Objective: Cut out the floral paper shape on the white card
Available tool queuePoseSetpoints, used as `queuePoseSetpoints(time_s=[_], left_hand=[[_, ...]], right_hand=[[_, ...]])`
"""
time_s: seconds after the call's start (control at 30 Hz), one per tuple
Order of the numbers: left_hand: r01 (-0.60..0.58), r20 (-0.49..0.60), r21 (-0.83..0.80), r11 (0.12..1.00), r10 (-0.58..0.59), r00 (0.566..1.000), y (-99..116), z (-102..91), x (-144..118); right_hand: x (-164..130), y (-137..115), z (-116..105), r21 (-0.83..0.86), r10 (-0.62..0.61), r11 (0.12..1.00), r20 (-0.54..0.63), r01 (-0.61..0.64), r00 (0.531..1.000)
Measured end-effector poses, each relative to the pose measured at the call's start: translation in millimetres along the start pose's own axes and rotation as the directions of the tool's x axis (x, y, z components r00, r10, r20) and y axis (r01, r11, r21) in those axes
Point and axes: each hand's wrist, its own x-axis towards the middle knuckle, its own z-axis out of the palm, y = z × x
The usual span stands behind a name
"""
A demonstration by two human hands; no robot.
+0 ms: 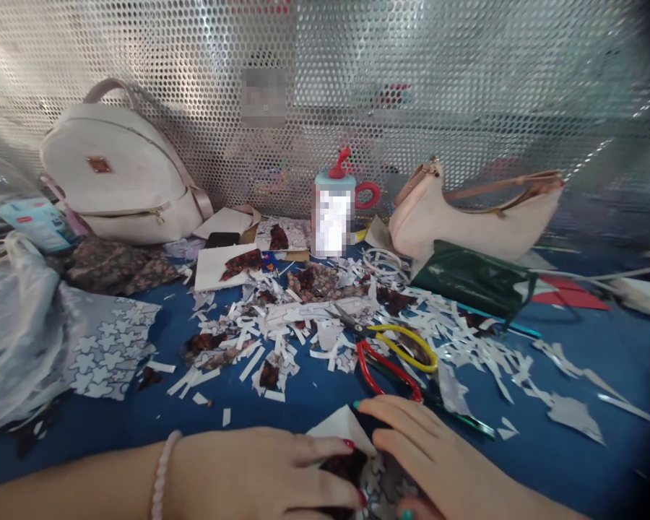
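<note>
The patterned paper piece (357,451) lies at the near edge of the blue table (574,448), right under my two hands, its white corner sticking up between them and a dark red and black floral patch showing beside a grey flower print. My left hand (260,473) lies flat on its left part, fingers stretched out and pressed down on the paper, not curled around anything; a pale bead bracelet (162,473) sits on that wrist. My right hand (427,455) rests on the right part, fingers long and flat too, tips pointing left and almost meeting my left fingertips. Neither hand grips; both just press.

Just beyond my right hand lie scissors with red handles (384,368), and touching them a pair with yellow handles (406,347). Behind them a heap of white paper scraps (282,325) spreads across the middle of the table. Farther back stands a glue bottle (333,213) with a red cap, a white backpack (113,173) leaning on the perforated metal wall (466,87) to the left, and a cream handbag (466,217) to the right with a dark green pouch (474,278) in front of it. A clear plastic bag (16,332) bulges at the far left, beside a sheet of flower-print paper (111,347).
</note>
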Motion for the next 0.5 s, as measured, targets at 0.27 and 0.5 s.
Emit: queuePoseSetpoints(time_s=[0.27, 0.5], left_hand=[[0.035, 0.020, 0.007, 0.999, -0.035, 0.999, 7.3, -7.3, 7.2], [0.127, -0.056, -0.022, 0.992, -0.128, 0.990, 10.5, -6.4, 5.7]], right_hand=[[3.5, -9.7, 12.1, 0.100, 0.078, 0.993, -0.174, -0.062, 0.982], [2.9, -9.8, 15.6, 0.102, 0.036, 0.995, -0.232, -0.012, 0.972]])
